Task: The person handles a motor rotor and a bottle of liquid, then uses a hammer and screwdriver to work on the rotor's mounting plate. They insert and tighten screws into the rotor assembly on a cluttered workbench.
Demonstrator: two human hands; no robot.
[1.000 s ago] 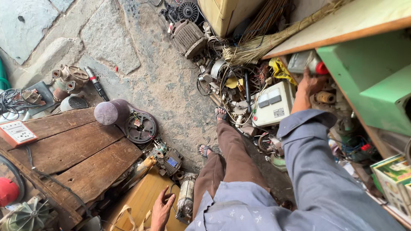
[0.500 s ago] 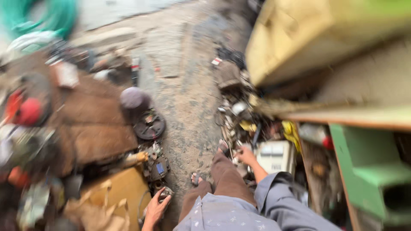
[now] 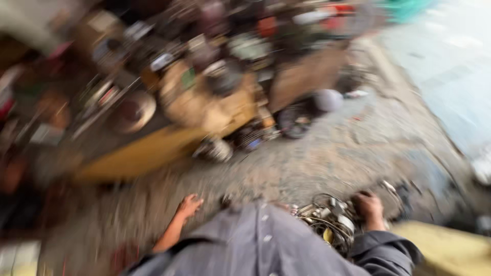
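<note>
Gripping tangled wires, right hand; left hand loose, empty; orientation blurred.

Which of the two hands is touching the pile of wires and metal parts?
The right hand. It rests on the tangle of wires and metal parts by the grey shirt. The left hand hangs apart over bare ground, fingers loose.

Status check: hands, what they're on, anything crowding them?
Left hand open, hanging free above bare ground. Right hand down on tangle of wires and metal parts; grip unclear through blur. Junk pile ahead, apart from both hands.
</note>
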